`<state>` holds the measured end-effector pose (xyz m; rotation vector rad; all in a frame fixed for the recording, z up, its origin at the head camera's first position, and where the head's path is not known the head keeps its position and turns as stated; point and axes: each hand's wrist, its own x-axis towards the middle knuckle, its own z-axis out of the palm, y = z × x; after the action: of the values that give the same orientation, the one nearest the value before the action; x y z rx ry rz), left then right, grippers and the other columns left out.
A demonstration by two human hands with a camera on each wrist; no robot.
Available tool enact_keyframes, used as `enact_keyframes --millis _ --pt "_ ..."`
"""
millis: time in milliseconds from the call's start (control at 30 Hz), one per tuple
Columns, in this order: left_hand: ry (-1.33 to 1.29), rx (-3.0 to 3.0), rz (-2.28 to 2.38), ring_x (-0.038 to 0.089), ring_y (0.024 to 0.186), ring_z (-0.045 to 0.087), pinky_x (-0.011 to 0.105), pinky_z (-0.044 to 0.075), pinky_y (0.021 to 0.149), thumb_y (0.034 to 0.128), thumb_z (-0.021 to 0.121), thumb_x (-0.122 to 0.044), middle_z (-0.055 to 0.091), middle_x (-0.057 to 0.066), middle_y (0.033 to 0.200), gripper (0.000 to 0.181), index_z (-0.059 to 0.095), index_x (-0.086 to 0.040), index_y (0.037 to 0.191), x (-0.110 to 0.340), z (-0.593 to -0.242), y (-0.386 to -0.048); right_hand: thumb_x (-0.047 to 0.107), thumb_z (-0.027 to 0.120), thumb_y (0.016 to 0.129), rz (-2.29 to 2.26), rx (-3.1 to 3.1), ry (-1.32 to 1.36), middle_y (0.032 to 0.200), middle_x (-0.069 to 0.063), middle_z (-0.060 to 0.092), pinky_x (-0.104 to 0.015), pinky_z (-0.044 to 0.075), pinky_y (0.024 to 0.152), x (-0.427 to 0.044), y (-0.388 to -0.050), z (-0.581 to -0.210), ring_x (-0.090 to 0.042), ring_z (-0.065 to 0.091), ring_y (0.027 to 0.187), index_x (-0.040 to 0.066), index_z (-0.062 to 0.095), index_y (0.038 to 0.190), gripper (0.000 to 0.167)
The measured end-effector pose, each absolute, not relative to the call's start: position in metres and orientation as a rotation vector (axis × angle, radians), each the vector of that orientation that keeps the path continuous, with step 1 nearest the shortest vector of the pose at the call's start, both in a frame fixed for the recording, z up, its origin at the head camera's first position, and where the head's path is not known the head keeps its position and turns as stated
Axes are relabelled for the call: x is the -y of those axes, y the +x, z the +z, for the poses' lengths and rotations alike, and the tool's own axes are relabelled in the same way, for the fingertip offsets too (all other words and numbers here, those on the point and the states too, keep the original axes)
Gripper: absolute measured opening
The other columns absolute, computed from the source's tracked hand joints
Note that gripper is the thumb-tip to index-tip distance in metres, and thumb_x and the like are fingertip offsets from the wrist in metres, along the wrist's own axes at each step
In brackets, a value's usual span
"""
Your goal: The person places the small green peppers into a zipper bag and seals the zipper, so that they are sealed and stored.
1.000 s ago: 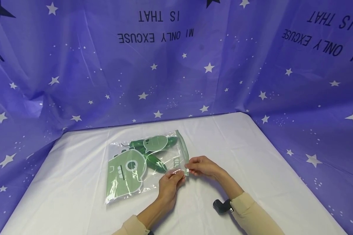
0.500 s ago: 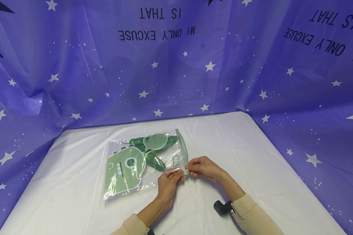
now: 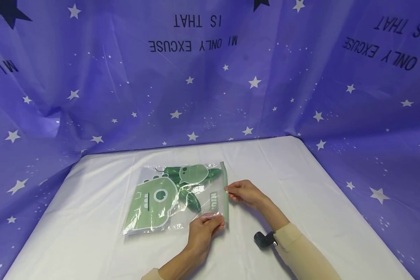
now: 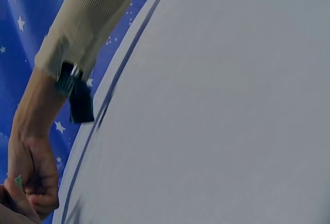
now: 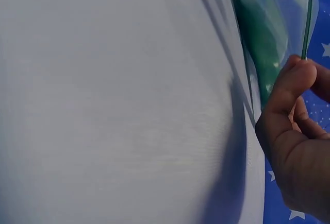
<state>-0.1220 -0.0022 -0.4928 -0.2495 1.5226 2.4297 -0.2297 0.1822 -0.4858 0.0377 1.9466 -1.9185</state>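
A clear zip bag [image 3: 203,198] printed with a green dinosaur lies on the table. Inside it show long, glossy green vegetables [image 3: 190,200], one with a thin stem like a chili pepper's; the print partly covers them. My left hand [image 3: 203,233] pinches the bag's near right corner between thumb and fingers. Along the green zip edge [image 3: 225,175], farther from me, my right hand [image 3: 246,193] pinches the strip with thumb and index finger. The right wrist view shows this right hand [image 5: 296,131] gripping the end of the visible green strip. Whether a slider is between the fingertips is hidden.
A white cloth covers the table [image 3: 283,175]. Purple star-printed curtains [image 3: 210,97] hang behind it and along both sides. A black wrist-worn device [image 3: 264,240] sticks out from the right sleeve, just above the cloth.
My right hand has slid away from me along the zip edge, leaving the corner by the left hand. The left hand still holds the corner, slightly nearer me. The head view has shifted slightly.
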Motion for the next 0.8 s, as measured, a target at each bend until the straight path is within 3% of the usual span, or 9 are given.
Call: enact_keyframes --millis 233,600,800 --pt "-0.234 -1.494 2.399 0.014 0.074 0.067 0.024 0.055 0.074 0.0829 0.070 -0.001 0.068 0.008 0.079 0.022 0.062 0.010 0.100 0.007 -0.486 -0.108 0.008 0.063 0.091 -1.937 -2.024 0.123 0.068 -0.003 0.057 -0.015 0.044 0.050 -0.179 -0.256 -0.485 -0.005 0.051 0.055 -0.009 0.061 0.094 0.017" --pt "-0.167 -1.433 2.428 0.011 0.070 0.066 0.022 0.055 0.070 0.0829 0.065 0.005 0.067 0.008 0.078 0.008 0.065 0.006 0.091 0.005 -0.484 -0.100 0.007 0.059 0.093 -1.889 -2.189 0.251 0.067 -0.004 0.057 -0.014 0.042 0.048 -0.176 -0.286 -0.481 -0.005 0.050 0.053 -0.015 0.058 0.106 0.025" --pt "-0.114 -1.412 2.424 0.009 0.066 0.065 0.021 0.055 0.065 0.0821 0.066 0.004 0.067 0.006 0.074 0.005 0.064 0.003 0.087 0.006 -0.474 -0.099 0.008 0.059 0.093 -1.920 -2.273 0.319 0.063 -0.003 0.055 -0.016 0.038 0.046 -0.181 -0.299 -0.482 -0.004 0.047 0.051 -0.015 0.061 0.101 0.025"
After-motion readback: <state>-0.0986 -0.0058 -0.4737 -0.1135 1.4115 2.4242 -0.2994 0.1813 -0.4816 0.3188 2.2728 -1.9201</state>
